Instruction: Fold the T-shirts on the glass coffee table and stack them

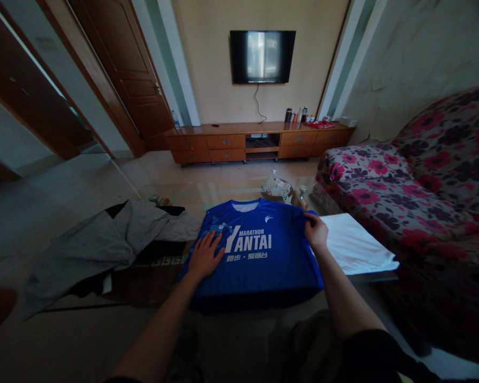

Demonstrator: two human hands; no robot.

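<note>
A blue sports shirt with white lettering lies face up on a glass coffee table in front of me. My left hand rests flat on the shirt's left side, fingers spread. My right hand is closed on the shirt's right edge near the shoulder, pinching the cloth.
A grey garment lies crumpled on the table's left part. A folded white cloth sits just right of the shirt. A flowered sofa stands at the right. A wooden TV bench and wall TV are ahead. Small clutter sits on the table's far edge.
</note>
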